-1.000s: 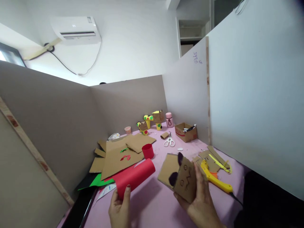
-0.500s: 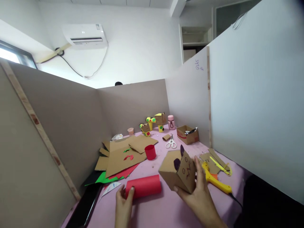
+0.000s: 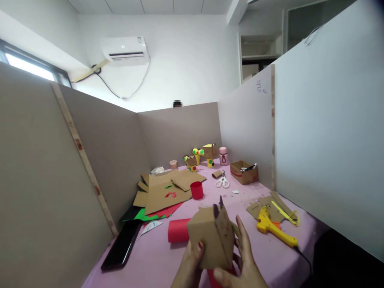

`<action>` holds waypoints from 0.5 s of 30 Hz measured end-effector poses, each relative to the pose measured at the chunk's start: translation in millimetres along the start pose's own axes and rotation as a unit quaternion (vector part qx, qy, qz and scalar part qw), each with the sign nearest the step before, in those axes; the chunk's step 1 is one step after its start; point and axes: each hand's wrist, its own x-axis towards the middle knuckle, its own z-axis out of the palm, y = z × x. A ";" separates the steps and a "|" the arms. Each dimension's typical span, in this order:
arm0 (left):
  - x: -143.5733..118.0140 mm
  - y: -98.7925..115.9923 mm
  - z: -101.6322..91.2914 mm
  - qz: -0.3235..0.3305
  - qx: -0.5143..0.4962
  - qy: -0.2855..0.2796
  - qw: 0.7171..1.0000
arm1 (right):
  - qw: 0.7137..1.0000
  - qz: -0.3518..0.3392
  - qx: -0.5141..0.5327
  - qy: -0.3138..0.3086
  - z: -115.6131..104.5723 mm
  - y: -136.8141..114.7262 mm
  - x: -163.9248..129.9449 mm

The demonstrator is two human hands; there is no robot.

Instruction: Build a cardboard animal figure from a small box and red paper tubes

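Observation:
A cardboard box point(image 3: 207, 236) with a drawn face on its right side and dark purple ears on top is held up in front of me. My left hand point(image 3: 192, 258) grips it from the left, thumb on the near side. Around its right side curves my right hand point(image 3: 247, 256), fingers partly hidden behind the face side. A red piece point(image 3: 213, 279) shows below the box by my right thumb; whether it is joined to the box I cannot tell. Just behind, a red paper tube point(image 3: 178, 231) lies on the table, partly covered by the box.
To the right lie a yellow glue gun point(image 3: 274, 230) and cardboard scraps point(image 3: 255, 210). Farther back are a short red ring point(image 3: 197, 190), white scissors point(image 3: 222, 182) and an open carton point(image 3: 244, 176). Cardboard sheets point(image 3: 162, 196) and a phone point(image 3: 121, 248) are at left.
My left hand has left the red tube and taken hold of the box. The box has come nearer and turned, its face now angled farther right. The camera view has shifted left.

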 end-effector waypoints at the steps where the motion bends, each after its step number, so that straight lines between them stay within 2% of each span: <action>1: -4.4 1.6 -0.7 -0.025 -0.051 -0.007 0.998 | 0.999 -0.012 -0.032 -0.009 -3.6 6.7 -2.1; 4: -14.0 4.5 -7.3 -0.069 -0.161 -0.049 0.983 | 0.994 -0.033 -0.099 -0.031 -18.1 27.3 -1.8; 7: -17.0 4.0 -15.7 -0.103 -0.201 -0.092 0.970 | 0.987 -0.061 -0.146 -0.010 -32.5 43.5 4.1; 10: -13.7 -0.4 -25.3 -0.113 -0.238 -0.083 0.961 | 0.970 -0.075 -0.229 0.016 -50.3 52.9 12.5; 12: -9.2 -4.9 -32.3 -0.105 -0.258 -0.066 0.958 | 0.948 -0.082 -0.308 0.004 -66.6 59.1 20.6; 13: -6.9 -7.2 -35.5 -0.101 -0.265 -0.060 0.957 | 0.929 -0.092 -0.357 -0.017 -75.3 63.1 25.2; 15: -3.4 -10.8 -39.7 -0.098 -0.271 -0.059 0.956 | 0.878 -0.142 -0.456 -0.019 -91.0 72.9 34.0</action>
